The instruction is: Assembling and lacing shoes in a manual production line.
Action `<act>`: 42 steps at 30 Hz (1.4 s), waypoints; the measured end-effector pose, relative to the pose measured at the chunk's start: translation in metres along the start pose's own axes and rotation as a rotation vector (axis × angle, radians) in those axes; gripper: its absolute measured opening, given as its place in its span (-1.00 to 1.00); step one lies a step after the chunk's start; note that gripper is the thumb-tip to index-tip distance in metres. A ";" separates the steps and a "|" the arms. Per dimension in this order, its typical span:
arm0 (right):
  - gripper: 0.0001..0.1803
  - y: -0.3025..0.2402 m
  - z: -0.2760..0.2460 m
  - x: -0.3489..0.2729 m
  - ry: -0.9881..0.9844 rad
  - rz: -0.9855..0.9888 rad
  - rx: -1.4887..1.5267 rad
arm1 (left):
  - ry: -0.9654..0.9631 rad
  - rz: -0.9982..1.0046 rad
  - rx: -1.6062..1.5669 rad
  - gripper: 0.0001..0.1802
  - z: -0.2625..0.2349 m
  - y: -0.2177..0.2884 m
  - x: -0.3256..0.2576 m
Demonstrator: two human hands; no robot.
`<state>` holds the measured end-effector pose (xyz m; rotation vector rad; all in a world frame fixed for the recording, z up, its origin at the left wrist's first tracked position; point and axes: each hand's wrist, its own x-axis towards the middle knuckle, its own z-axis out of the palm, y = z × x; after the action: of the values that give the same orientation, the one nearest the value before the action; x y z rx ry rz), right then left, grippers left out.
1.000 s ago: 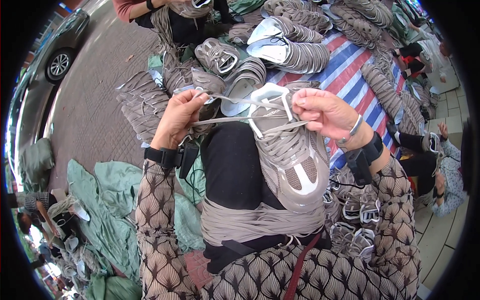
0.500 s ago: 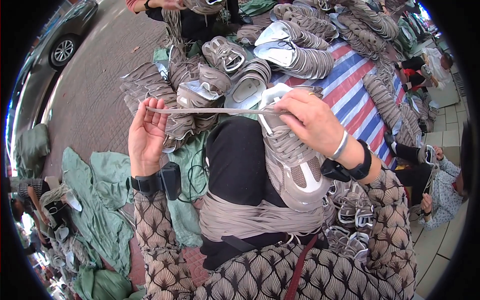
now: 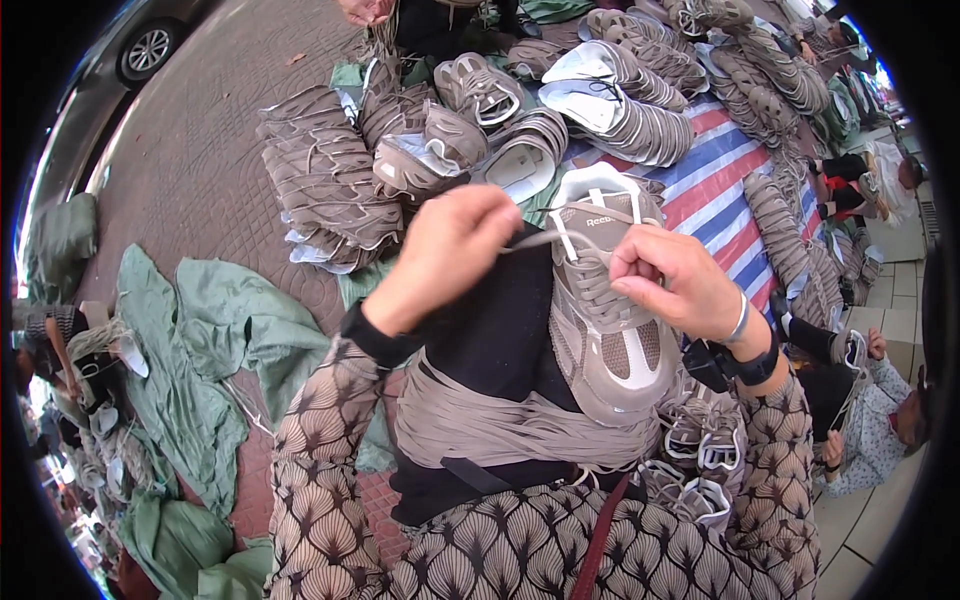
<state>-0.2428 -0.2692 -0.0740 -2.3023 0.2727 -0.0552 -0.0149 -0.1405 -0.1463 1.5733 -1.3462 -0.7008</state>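
A taupe shoe upper (image 3: pixel 607 360) with white trim rests on my right thigh, its toe toward me and its tongue pointing away. Flat grey-beige laces criss-cross its front. One loose shoelace (image 3: pixel 565 236) bows across the tongue between my hands. My right hand (image 3: pixel 680 282), over the upper's right side, is closed in a pinch on this lace. To the left of the upper, my left hand (image 3: pixel 445 250) is closed on the lace's other stretch; its fingertips are somewhat blurred. A thick bundle of matching laces (image 3: pixel 520 425) lies across my lap.
Stacked shoe uppers (image 3: pixel 325 180) and more piles stand ahead, partly on a striped sheet (image 3: pixel 715 190). Several uppers (image 3: pixel 705 440) lie beside my right thigh. Green cloth (image 3: pixel 190 350) spreads on the left paving. A co-worker (image 3: pixel 875 400) sits at the right; another person's hand (image 3: pixel 368 10) shows ahead.
My left hand has swung right and turned over, toward the upper. The lace, stretched straight before, now sags in a curve. My right hand has come slightly nearer to me.
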 end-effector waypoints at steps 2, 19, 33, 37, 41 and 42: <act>-0.73 -0.004 0.003 -0.003 0.081 0.033 0.003 | -0.028 0.189 0.277 -0.86 0.016 0.003 0.001; -0.82 -0.008 0.012 0.001 0.183 0.117 0.044 | 0.425 -0.233 -0.955 -0.81 -0.037 -0.015 -0.043; -0.94 -0.005 0.009 -0.007 0.133 0.046 0.162 | -0.008 0.291 0.508 -0.90 0.037 0.019 -0.002; -0.94 -0.004 0.013 -0.009 0.143 0.063 0.191 | -0.058 0.287 0.518 -0.88 0.035 0.021 -0.003; -0.94 0.000 0.015 -0.008 0.152 0.060 0.188 | -0.063 0.286 0.429 -0.88 0.037 0.016 -0.002; -0.94 0.000 0.013 -0.008 0.159 0.072 0.196 | -0.043 0.296 0.423 -0.88 0.038 0.018 -0.001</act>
<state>-0.2488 -0.2584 -0.0827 -2.0946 0.4126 -0.2201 -0.0558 -0.1491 -0.1457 1.6333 -1.7989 -0.2793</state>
